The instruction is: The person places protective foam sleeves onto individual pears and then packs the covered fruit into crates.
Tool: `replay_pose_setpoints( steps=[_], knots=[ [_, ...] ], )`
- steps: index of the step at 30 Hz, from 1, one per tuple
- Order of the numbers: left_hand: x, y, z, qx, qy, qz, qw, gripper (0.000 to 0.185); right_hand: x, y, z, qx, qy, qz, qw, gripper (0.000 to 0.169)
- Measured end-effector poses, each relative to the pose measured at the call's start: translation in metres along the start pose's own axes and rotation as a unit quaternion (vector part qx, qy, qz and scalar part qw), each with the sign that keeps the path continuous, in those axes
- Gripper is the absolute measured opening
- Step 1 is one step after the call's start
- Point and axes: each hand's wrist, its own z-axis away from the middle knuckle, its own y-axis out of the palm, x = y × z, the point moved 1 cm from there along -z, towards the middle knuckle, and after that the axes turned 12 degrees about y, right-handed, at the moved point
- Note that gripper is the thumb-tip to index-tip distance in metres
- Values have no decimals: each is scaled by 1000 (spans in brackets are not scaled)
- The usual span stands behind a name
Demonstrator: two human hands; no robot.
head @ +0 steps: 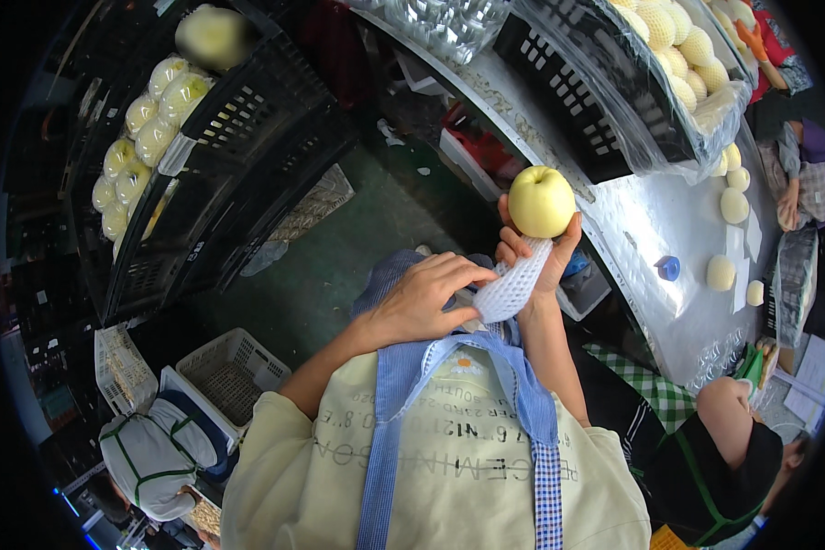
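Observation:
My right hand (pixel 550 261) holds a pale yellow-green apple (pixel 542 202) upright, stem hollow uppermost, with its fingers and thumb beneath and around the fruit. A white foam net sleeve (pixel 512 285) hangs from just under the apple, across that palm. At the sleeve's lower end is my left hand (pixel 430 295), its thumb and index finger pinching the foam net. The apple itself is bare. Part of the right fingers is hidden behind the fruit and the sleeve.
A metal table (pixel 612 234) at the right bears a black crate (pixel 577 89) of net-sleeved fruit and a blue tape roll (pixel 667 268). Stacked black crates (pixel 234 130) stand at the left, with wrapped fruit. A co-worker (pixel 708 454) is close at the right.

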Motion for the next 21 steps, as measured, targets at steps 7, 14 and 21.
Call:
replay_pose_setpoints(
  steps=[7, 14, 21],
  knots=[
    [0, 9, 5, -78, -84, 103, 988, 35, -16, 1, -6, 3, -24, 7, 1000, 81],
    [13, 1, 21, -166, -79, 110, 977, 18, -31, 5, -8, -18, -49, 87, 995, 84],
    [60, -44, 29, -380, -239, 49, 892, 22, -33, 4, 0, -103, -127, 230, 959, 86]
  ],
)
